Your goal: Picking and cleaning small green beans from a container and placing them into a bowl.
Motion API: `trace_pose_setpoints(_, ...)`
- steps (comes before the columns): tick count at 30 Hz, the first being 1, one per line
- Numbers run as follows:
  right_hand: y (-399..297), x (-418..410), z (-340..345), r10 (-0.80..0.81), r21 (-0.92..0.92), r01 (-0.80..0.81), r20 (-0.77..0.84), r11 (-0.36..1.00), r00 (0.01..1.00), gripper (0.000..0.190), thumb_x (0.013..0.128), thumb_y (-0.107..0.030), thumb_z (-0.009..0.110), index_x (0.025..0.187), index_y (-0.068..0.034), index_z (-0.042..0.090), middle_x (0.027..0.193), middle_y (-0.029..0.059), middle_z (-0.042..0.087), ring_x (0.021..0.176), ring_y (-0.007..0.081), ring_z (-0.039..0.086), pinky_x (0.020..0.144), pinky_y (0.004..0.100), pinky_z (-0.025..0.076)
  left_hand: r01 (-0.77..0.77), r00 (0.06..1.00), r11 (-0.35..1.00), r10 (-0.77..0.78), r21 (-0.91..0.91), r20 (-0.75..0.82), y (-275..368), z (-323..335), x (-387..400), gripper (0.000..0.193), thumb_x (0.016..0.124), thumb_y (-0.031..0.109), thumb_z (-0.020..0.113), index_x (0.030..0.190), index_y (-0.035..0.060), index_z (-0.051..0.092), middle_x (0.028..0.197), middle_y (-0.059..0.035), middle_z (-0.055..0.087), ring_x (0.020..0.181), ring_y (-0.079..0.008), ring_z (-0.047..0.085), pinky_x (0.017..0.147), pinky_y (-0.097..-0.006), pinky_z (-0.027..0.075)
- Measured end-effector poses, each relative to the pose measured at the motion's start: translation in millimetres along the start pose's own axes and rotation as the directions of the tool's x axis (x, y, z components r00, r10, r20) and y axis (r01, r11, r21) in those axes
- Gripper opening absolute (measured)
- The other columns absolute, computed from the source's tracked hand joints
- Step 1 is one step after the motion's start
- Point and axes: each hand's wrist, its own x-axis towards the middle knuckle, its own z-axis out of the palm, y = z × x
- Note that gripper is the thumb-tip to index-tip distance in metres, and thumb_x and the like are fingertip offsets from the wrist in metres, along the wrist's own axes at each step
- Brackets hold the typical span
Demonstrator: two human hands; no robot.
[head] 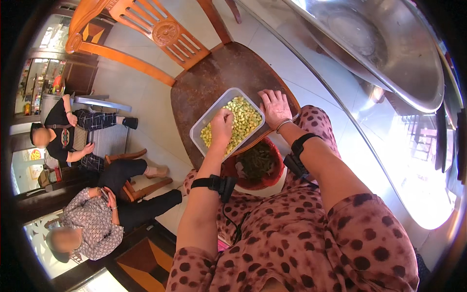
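Observation:
A clear plastic rectangular container (199, 132) full of shelled green beans (245, 116) rests on the worn dark seat of a wooden chair (233, 69). My left hand (222, 127) is over the beans inside it. Its fingers curl inward and the tips are partly hidden, so I cannot see whether a bean is between them. Beside the container's right edge, my right hand (275, 107) lies palm down on the seat, holding nothing, with its thumb near the rim. Below the seat's front edge, between my knees, stands a red plastic bucket (280, 169) with dark green pods or scraps in it.
At the right, a large stainless steel basin (412, 62) sits on a glass-topped table (328, 98), whose edge runs beside the chair. Two people are seated at the left, one in a black shirt (60, 137), one in a patterned shirt (91, 222). Tiled floor (146, 95) lies between.

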Motion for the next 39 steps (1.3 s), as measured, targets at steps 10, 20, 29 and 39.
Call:
trace_pose_setpoints(10, 3, -1, 2, 0.008, -0.022, -0.007, 0.021, 1.000, 1.000, 0.034, 0.078, -0.020, 0.051, 0.111, -0.009, 0.049, 0.109, 0.0059, 0.048, 0.100, 0.0232, 0.043, 0.084, 0.0368, 0.035, 0.445, 0.895, 0.579, -0.325, -0.683, 0.307, 16, -24, -30, 0.022, 0.083, 0.014, 0.055, 0.097, -0.0030, 0.058, 0.077, -0.0046, 0.057, 0.062, -0.0087, 0.047, 0.055, -0.0218, 0.039)
trace_pose_setpoints(20, 2, -1, 3, 0.006, -0.017, -0.006, 0.018, 1.000, 1.000, 0.035, 0.077, -0.020, 0.052, 0.110, -0.009, 0.049, 0.108, 0.0065, 0.048, 0.100, 0.0240, 0.044, 0.084, 0.0372, 0.035, 0.365, 0.928, 0.736, -0.335, -0.570, 0.161, 7, -16, -39, 0.019, 0.084, 0.014, 0.052, 0.091, -0.0024, 0.060, 0.069, -0.0033, 0.056, 0.055, -0.0072, 0.045, 0.049, -0.0209, 0.037)
trace_pose_setpoints(29, 5, -1, 2, 0.006, -0.004, -0.006, 0.001, 1.000, 1.000, 0.034, 0.077, -0.019, 0.052, 0.109, -0.008, 0.050, 0.108, 0.0070, 0.049, 0.100, 0.0241, 0.044, 0.083, 0.0367, 0.036, 0.412, 0.897, 0.656, -0.413, -0.632, 0.156, 12, -13, -38, 0.020, 0.077, 0.015, 0.062, 0.083, -0.0038, 0.062, 0.067, -0.0064, 0.060, 0.053, -0.0082, 0.049, 0.048, -0.0218, 0.040)
trace_pose_setpoints(39, 2, -1, 2, -0.004, -0.009, 0.004, 0.001, 1.000, 1.000, 0.033, 0.078, -0.019, 0.051, 0.109, -0.009, 0.050, 0.108, 0.0076, 0.049, 0.100, 0.0243, 0.044, 0.084, 0.0370, 0.035, 0.355, 0.930, 0.797, -0.354, -0.489, 0.098, -9, -11, -39, 0.028, 0.084, 0.027, 0.048, 0.079, -0.0007, 0.054, 0.065, -0.0063, 0.053, 0.057, -0.0127, 0.050, 0.051, -0.0264, 0.042)
